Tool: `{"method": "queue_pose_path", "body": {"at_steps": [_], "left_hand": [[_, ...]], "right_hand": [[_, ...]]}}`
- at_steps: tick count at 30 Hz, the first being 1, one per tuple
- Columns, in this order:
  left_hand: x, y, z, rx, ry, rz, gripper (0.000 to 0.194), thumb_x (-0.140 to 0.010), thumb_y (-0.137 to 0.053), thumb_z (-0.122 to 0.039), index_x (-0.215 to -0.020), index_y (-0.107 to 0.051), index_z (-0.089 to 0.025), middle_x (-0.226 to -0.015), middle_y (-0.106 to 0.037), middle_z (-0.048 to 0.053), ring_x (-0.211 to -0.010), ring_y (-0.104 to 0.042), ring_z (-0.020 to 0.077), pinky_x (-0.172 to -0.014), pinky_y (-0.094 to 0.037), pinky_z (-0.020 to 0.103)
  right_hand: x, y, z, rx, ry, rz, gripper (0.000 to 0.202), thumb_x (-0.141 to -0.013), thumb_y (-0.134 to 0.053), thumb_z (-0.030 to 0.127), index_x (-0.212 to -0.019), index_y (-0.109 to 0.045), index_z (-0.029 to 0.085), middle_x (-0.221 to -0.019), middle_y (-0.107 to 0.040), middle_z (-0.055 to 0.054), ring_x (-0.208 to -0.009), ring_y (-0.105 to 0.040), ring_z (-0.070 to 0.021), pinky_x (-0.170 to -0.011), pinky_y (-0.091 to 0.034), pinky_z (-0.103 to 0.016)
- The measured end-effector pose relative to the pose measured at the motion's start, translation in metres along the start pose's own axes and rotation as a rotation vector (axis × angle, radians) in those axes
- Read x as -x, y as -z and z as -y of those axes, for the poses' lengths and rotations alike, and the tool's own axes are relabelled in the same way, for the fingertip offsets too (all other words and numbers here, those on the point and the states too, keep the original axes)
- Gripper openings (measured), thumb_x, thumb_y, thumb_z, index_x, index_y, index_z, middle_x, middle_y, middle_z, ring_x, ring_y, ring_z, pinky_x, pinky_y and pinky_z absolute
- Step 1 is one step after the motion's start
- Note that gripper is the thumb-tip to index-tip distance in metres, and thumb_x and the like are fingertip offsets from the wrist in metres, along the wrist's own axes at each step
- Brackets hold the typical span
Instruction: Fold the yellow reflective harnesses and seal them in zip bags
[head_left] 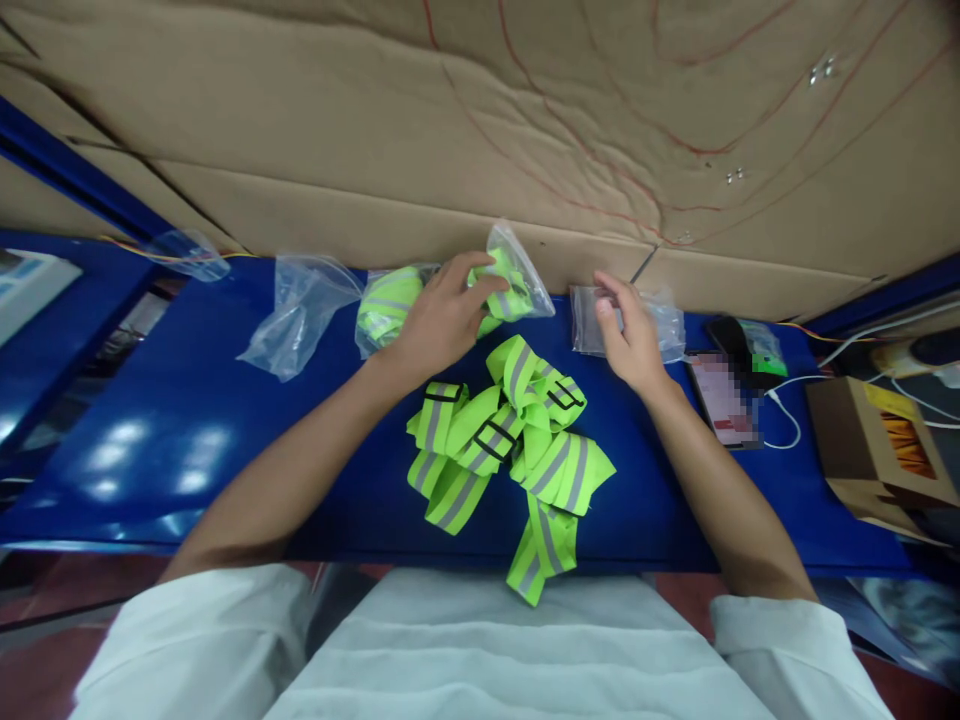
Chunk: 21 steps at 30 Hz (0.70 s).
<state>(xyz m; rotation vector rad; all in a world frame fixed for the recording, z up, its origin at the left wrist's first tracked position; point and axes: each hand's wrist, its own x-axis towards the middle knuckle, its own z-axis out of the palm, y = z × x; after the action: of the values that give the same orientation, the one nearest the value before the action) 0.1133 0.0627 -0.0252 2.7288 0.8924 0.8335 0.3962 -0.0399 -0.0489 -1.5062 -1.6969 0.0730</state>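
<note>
My left hand (444,312) is closed on a clear plastic bag (536,283) with a neon yellow-green reflective strap (510,290) inside, near the back of the blue table. Beside that wrist lies another bagged reflective strap (391,303), partly covered by the hand. My right hand (628,335) has its thumb and fingers apart, over or against a stack of flat clear bags (589,320); contact is unclear. Between my forearms, a loose reflective harness (461,440) with grey stripes and black buckles (495,440) lies in a heap, one end hanging past the front edge.
An opened clear bag (300,310) lies to the left on the blue table (187,440). To the right are a phone (720,395), a black object (727,340), a white cable (787,420) and a cardboard box (862,440). Brown cardboard (337,110) rises behind.
</note>
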Motion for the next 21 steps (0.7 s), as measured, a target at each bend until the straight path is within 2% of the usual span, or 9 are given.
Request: {"method": "queue_pose_path", "body": {"at_steps": [3, 6, 8, 10, 13, 16, 18, 19, 21], "left_hand": [[0.003, 0.014, -0.024, 0.016, -0.165, -0.046, 0.049, -0.096, -0.036, -0.002, -0.124, -0.066, -0.028, -0.155, -0.053, 0.008, -0.158, -0.038, 0.0253, -0.128, -0.039, 0.056], [0.007, 0.024, -0.046, 0.08, -0.27, 0.016, 0.04, -0.103, -0.04, -0.012, -0.124, -0.067, -0.033, -0.158, -0.053, 0.001, -0.159, -0.036, 0.0238, -0.131, -0.032, 0.061], [0.011, 0.022, -0.055, 0.119, -0.32, 0.064, 0.035, -0.105, -0.044, -0.016, -0.127, -0.066, -0.033, -0.16, -0.051, 0.002, -0.16, -0.034, 0.0233, -0.132, -0.031, 0.059], [0.013, 0.015, -0.061, 0.095, -0.358, 0.105, 0.035, -0.105, -0.046, -0.016, -0.13, -0.064, -0.032, -0.162, -0.049, 0.004, -0.161, -0.031, 0.0234, -0.132, -0.031, 0.057], [0.018, 0.005, -0.07, -0.027, -0.373, 0.133, 0.041, -0.099, -0.046, -0.006, -0.129, -0.063, -0.027, -0.161, -0.049, 0.009, -0.16, -0.031, 0.0274, -0.129, -0.031, 0.059], [0.024, 0.001, -0.085, -0.055, -0.374, 0.054, 0.034, -0.093, -0.049, -0.005, -0.118, -0.065, -0.021, -0.142, -0.061, 0.014, -0.142, -0.051, 0.0314, -0.117, -0.038, 0.058], [0.028, 0.0, -0.096, 0.02, -0.341, 0.011, 0.015, -0.096, -0.055, -0.019, -0.107, -0.065, -0.02, -0.12, -0.069, 0.012, -0.119, -0.062, 0.0294, -0.104, -0.043, 0.052], [0.03, 0.0, -0.101, 0.069, -0.304, 0.011, 0.012, -0.098, -0.057, -0.028, -0.101, -0.065, -0.019, -0.109, -0.071, 0.01, -0.109, -0.064, 0.0275, -0.098, -0.044, 0.049], [0.032, -0.002, -0.106, 0.157, -0.213, 0.033, 0.024, -0.102, -0.058, -0.041, -0.092, -0.063, -0.02, -0.096, -0.071, 0.006, -0.099, -0.064, 0.0241, -0.09, -0.043, 0.043]], "right_hand": [[0.005, 0.011, 0.026, -0.208, -0.054, 0.033, 0.058, -0.106, -0.045, 0.061, -0.145, -0.057, 0.021, -0.142, -0.065, -0.014, -0.12, -0.069, -0.024, -0.107, -0.056, -0.044], [0.019, 0.025, 0.048, -0.342, -0.122, 0.092, 0.048, -0.102, -0.057, 0.059, -0.137, -0.065, 0.027, -0.128, -0.073, -0.008, -0.111, -0.073, -0.0226, -0.1, -0.06, -0.042], [0.032, 0.03, 0.058, -0.384, -0.158, 0.072, 0.037, -0.097, -0.068, 0.055, -0.121, -0.072, 0.028, -0.109, -0.078, -0.004, -0.097, -0.074, -0.0213, -0.092, -0.062, -0.04], [0.045, 0.029, 0.062, -0.404, -0.217, -0.004, 0.027, -0.094, -0.074, 0.05, -0.105, -0.074, 0.026, -0.092, -0.077, -0.002, -0.082, -0.073, -0.019, -0.081, -0.063, -0.037], [0.062, 0.02, 0.061, -0.411, -0.272, -0.034, 0.024, -0.093, -0.075, 0.047, -0.092, -0.071, 0.023, -0.084, -0.076, -0.001, -0.073, -0.07, -0.0164, -0.074, -0.06, -0.033], [0.073, 0.009, 0.059, -0.414, -0.272, 0.012, 0.027, -0.09, -0.078, 0.047, -0.086, -0.067, 0.023, -0.082, -0.075, -0.001, -0.075, -0.071, -0.0167, -0.073, -0.06, -0.031], [0.077, 0.005, 0.061, -0.414, -0.266, 0.039, 0.026, -0.09, -0.078, 0.046, -0.086, -0.067, 0.023, -0.082, -0.076, -0.001, -0.076, -0.073, -0.0173, -0.073, -0.06, -0.031], [0.078, 0.004, 0.062, -0.413, -0.256, 0.051, 0.025, -0.09, -0.078, 0.046, -0.087, -0.067, 0.023, -0.083, -0.076, -0.001, -0.077, -0.073, -0.0175, -0.073, -0.059, -0.031], [0.08, 0.005, 0.066, -0.409, -0.222, 0.073, 0.022, -0.092, -0.076, 0.044, -0.088, -0.07, 0.023, -0.084, -0.078, -0.001, -0.078, -0.074, -0.0174, -0.073, -0.059, -0.03]]}}
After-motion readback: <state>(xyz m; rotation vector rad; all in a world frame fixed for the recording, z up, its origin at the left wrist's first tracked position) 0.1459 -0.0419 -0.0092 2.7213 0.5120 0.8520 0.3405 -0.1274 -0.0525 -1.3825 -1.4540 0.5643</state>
